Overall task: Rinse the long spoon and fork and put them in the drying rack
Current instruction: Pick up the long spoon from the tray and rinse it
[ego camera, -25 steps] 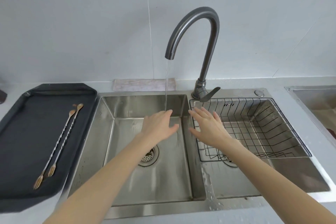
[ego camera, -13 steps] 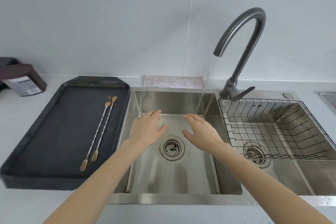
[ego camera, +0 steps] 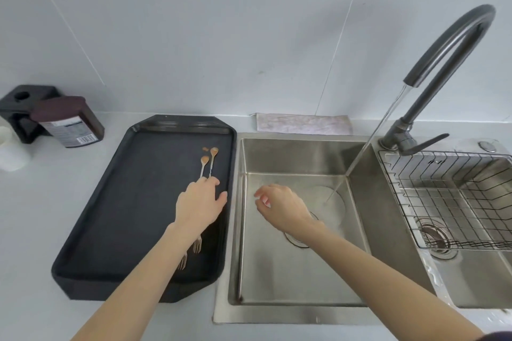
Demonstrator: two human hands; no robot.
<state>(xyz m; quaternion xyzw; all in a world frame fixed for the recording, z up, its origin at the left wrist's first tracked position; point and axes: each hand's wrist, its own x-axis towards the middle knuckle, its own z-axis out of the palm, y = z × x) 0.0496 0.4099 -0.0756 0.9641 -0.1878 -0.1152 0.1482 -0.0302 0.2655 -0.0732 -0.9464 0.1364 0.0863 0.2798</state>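
Observation:
Two long thin utensils (ego camera: 208,163), each with a small spoon bowl at the far end and a fork at the near end, lie side by side on the black tray (ego camera: 116,216). My left hand (ego camera: 199,203) rests over their middle with fingers spread, covering the stems; the fork ends (ego camera: 191,252) show beside my wrist. My right hand (ego camera: 279,207) hovers over the left sink basin (ego camera: 291,271), fingers loosely curled, holding nothing. The wire drying rack (ego camera: 454,196) sits in the right basin. Water runs from the dark faucet (ego camera: 443,63) into the left basin.
A folded cloth (ego camera: 303,123) lies behind the sink against the wall. At the far left stand a dark bottle (ego camera: 68,120), a black holder (ego camera: 25,102) and a white cup (ego camera: 11,152). A small brown smear (ego camera: 205,149) marks the tray beside the spoon ends.
My view has swung left. My left hand moved from over the sink onto the utensils on the tray. My right hand followed leftward over the left basin and curled its fingers.

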